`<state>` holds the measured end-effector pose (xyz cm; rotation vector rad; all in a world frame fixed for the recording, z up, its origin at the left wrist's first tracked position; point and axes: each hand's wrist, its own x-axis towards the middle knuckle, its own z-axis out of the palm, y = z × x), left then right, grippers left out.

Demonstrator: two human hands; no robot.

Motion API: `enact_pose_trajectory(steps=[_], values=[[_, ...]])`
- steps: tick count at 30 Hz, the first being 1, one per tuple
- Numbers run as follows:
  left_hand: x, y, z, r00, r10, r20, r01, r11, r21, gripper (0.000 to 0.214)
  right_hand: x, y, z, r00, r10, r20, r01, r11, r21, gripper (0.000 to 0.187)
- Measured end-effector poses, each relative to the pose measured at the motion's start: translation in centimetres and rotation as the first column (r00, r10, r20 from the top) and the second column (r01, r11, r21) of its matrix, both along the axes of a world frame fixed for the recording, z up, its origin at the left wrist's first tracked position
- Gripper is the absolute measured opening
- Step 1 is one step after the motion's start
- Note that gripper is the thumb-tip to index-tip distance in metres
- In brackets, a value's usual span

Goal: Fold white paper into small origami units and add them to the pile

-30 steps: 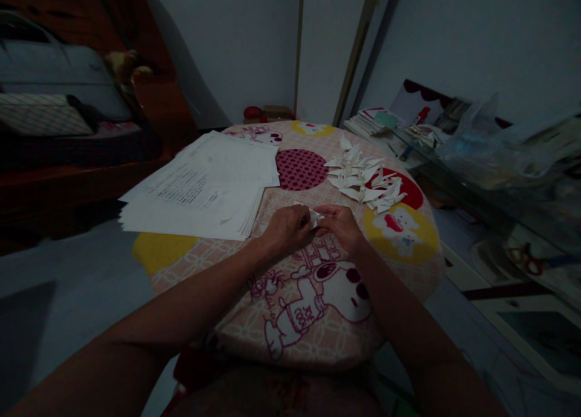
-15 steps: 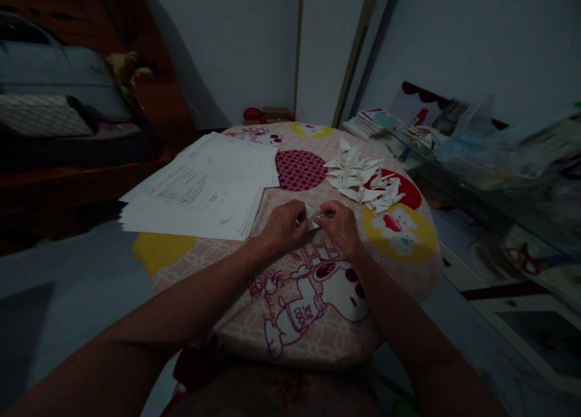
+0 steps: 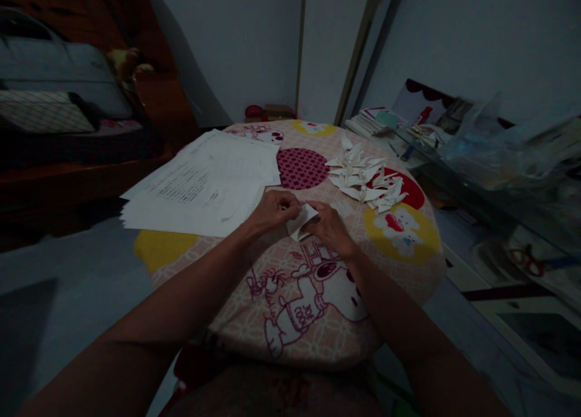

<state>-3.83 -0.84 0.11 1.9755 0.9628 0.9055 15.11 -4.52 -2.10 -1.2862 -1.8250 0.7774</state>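
A small folded piece of white paper [image 3: 301,221] is held between my two hands above the patterned tablecloth [image 3: 313,338]. My left hand [image 3: 276,211] pinches its upper left edge with thumb and forefinger. On the other side, my right hand [image 3: 330,224] has its fingers closed round the right edge. Several white folded paper cranes [image 3: 358,175] lie in a cluster beyond my right hand. To the left of my hands rests a stack of printed paper sheets [image 3: 200,187].
A glass-topped stand [image 3: 490,199] with a clear plastic bag [image 3: 494,147] and piled papers [image 3: 370,121] adjoins the table's right side. At the left, a wooden bench [image 3: 158,108] bears a grey bag [image 3: 77,72].
The folded paper has turned and shows a larger flat face. My left hand has shifted slightly left and up, and my right hand has shifted slightly left.
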Motion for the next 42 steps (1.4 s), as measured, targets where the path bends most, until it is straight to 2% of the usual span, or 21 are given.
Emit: enact_pose_trajectory(steps=[2,6,8,10,13,17,19,25,28,29,31,33,35,37,40,42], values=[[-0.8,0.7,0.0,0.997,-0.064,-0.046,0.062,0.997,-0.052,0.015,0.1,-0.1,-0.1,1.000,0.003,-0.020,-0.003,1.000,0.001,0.030],[-1.8,1.2,-0.3,0.970,-0.194,-0.148,0.177,0.977,-0.120,0.008,0.3,-0.3,-0.2,1.000,-0.008,0.001,0.008,1.000,-0.014,0.024],[-1.9,1.4,-0.5,0.959,-0.193,-0.207,0.172,0.978,-0.117,0.015,0.4,-0.4,-0.4,0.999,-0.028,0.016,0.028,0.999,-0.022,0.027],[-1.9,1.6,-0.7,0.950,-0.166,-0.264,0.144,0.984,-0.101,0.020,0.4,-0.4,-0.7,0.998,-0.053,0.016,0.053,0.998,-0.028,0.040],[-2.0,1.9,-0.9,0.939,-0.135,-0.316,0.107,0.989,-0.104,0.020,0.3,-0.4,-1.3,0.996,-0.078,0.038,0.079,0.997,-0.011,0.051],[-2.1,2.2,-1.2,0.936,-0.147,-0.318,0.109,0.985,-0.135,0.019,0.1,-0.3,-1.6,0.988,-0.043,0.145,0.029,0.995,0.098,0.025],[-2.1,2.2,-1.3,0.940,-0.150,-0.307,0.110,0.983,-0.144,0.019,0.0,-0.3,-1.5,0.979,-0.037,0.200,0.011,0.991,0.132,0.020],[-1.9,1.9,-0.6,0.929,-0.140,-0.342,0.101,0.986,-0.129,0.018,-0.3,-0.2,-1.6,0.954,-0.036,0.298,-0.022,0.981,0.190,0.025],[-1.9,1.8,-0.1,0.921,-0.111,-0.373,0.087,0.993,-0.080,0.005,-0.5,-0.2,-1.8,0.944,-0.053,0.325,-0.020,0.976,0.217,0.027],[-2.0,1.7,0.1,0.926,-0.097,-0.364,0.070,0.994,-0.086,0.008,-0.5,-0.2,-1.9,0.943,-0.058,0.329,-0.019,0.974,0.225,0.028],[-2.0,1.5,0.4,0.954,-0.070,-0.290,0.020,0.985,-0.171,0.027,-0.5,-0.1,-2.0,0.941,-0.063,0.331,-0.021,0.969,0.245,0.028],[-2.0,1.1,0.8,0.985,-0.043,-0.167,-0.012,0.949,-0.315,0.045,-0.6,0.0,-2.2,0.939,-0.073,0.336,-0.021,0.963,0.268,0.028],[-1.9,0.6,1.4,0.994,-0.006,-0.109,-0.037,0.921,-0.388,0.059,-0.7,0.1,-2.2,0.934,-0.084,0.346,-0.018,0.959,0.282,0.028],[-1.6,0.2,2.0,0.977,0.034,-0.209,-0.103,0.938,-0.332,0.060,-0.9,0.1,-2.3,0.931,-0.089,0.354,-0.016,0.958,0.285,0.029],[-1.0,-0.3,2.7,0.896,0.142,-0.420,-0.211,0.970,-0.122,0.045,-1.1,0.2,-2.3,0.930,-0.094,0.356,-0.007,0.962,0.272,0.031],[-0.7,-0.4,2.9,0.862,0.187,-0.472,-0.244,0.968,-0.061,0.033,-1.1,0.2,-2.4,0.930,-0.093,0.354,-0.002,0.966,0.260,0.030]])
